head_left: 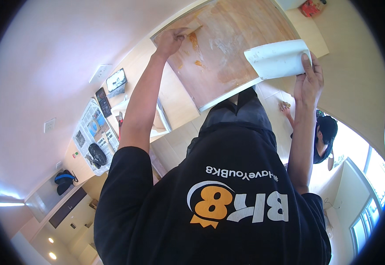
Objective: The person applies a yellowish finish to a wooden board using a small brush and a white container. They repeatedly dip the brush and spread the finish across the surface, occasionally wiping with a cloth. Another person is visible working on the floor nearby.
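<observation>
Left hand (170,42): I see it closed in a narrow pinch on a thin tan spreader (193,29), over the left part of the counter (236,17); I judge that this fingertip hold gives fine control of the blade's angle.
Spreader: small and flat, just beside the orange smears (194,42); I cannot tell whether it touches the wood.
Right hand (309,81): I find it closed on the right edge of a white sheet (276,59), thumb on the visible face, fingers partly hidden behind; gripping the edge probably spares the rest of the face from handling.
White sheet: at the counter's front right corner, curled, smooth, thin and seemingly springy, with faint brownish specks; I cannot tell whether its lower edge touches.
Counter top: reddish-brown wood, cloudy with pale streaks, edged white at the front.
Orange smears: glossy, glue-like, gathered toward the left.
Side ledge: I spot a newspaper (86,128) and a black smartphone (103,102), presumably set apart to stay clean.
Co-worker (327,132): low down, beyond the right forearm.
</observation>
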`<action>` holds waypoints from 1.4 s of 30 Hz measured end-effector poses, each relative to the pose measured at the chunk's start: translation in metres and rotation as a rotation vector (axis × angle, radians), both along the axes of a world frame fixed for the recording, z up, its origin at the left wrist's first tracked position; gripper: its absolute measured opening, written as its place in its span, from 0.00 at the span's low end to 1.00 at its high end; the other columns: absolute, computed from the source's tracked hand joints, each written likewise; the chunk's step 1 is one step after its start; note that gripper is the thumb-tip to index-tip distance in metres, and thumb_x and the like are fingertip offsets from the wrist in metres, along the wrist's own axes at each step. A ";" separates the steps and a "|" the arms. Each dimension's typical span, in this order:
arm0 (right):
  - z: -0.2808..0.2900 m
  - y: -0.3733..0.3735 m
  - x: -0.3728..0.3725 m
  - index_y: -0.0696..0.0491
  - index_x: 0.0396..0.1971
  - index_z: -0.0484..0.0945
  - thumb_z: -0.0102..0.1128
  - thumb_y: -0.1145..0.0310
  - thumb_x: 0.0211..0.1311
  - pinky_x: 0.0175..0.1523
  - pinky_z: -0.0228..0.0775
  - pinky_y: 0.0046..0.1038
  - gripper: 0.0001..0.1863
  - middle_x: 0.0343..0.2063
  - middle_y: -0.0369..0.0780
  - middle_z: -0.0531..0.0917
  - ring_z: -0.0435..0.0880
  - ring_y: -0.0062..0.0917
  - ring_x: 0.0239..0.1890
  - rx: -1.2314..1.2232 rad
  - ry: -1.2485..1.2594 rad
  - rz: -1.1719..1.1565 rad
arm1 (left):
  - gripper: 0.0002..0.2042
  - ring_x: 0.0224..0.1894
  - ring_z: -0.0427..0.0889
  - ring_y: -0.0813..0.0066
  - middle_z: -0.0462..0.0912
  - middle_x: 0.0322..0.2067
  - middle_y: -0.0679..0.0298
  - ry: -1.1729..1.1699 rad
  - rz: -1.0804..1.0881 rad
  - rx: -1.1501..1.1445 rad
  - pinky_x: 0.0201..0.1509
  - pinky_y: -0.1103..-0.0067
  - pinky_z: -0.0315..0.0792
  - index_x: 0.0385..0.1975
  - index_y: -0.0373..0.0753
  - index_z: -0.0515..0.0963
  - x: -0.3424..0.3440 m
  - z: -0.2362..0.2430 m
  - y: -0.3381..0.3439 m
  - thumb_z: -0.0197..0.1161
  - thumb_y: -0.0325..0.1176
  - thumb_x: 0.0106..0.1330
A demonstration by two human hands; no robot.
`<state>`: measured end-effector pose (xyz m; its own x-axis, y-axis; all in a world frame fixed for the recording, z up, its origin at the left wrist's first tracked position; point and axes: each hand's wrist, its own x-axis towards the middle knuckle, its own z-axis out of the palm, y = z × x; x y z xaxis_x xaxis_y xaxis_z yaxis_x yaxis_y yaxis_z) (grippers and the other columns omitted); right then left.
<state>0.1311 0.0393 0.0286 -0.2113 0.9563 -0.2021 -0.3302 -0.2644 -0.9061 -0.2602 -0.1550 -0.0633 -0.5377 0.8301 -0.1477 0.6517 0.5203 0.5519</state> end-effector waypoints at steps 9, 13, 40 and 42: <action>0.004 -0.004 -0.003 0.64 0.56 0.74 0.72 0.73 0.62 0.63 0.71 0.32 0.24 0.53 0.45 0.81 0.79 0.30 0.56 0.017 0.004 -0.019 | 0.20 0.39 0.83 0.64 0.88 0.41 0.50 -0.172 -0.061 0.083 0.51 0.75 0.76 0.58 0.44 0.81 0.013 -0.001 0.002 0.60 0.23 0.66; 0.005 -0.007 -0.003 0.64 0.56 0.73 0.72 0.73 0.62 0.62 0.72 0.32 0.25 0.53 0.45 0.81 0.79 0.30 0.56 0.014 -0.005 -0.016 | 0.20 0.36 0.80 0.72 0.88 0.42 0.56 -0.218 -0.078 0.123 0.49 0.79 0.75 0.59 0.45 0.81 0.024 -0.010 0.004 0.61 0.23 0.68; 0.000 -0.008 0.001 0.64 0.56 0.75 0.74 0.72 0.60 0.59 0.73 0.33 0.26 0.51 0.44 0.83 0.81 0.30 0.54 0.021 0.034 -0.023 | 0.20 0.49 0.85 0.54 0.86 0.49 0.55 -0.080 -0.478 0.156 0.54 0.69 0.78 0.52 0.43 0.84 0.110 0.000 -0.016 0.60 0.21 0.60; 0.001 -0.008 0.002 0.64 0.56 0.75 0.75 0.72 0.60 0.58 0.73 0.32 0.27 0.50 0.44 0.83 0.81 0.29 0.53 0.024 0.036 -0.016 | 0.23 0.51 0.85 0.54 0.86 0.50 0.56 -0.046 -0.531 0.167 0.55 0.69 0.78 0.52 0.43 0.84 0.114 0.000 -0.022 0.59 0.18 0.56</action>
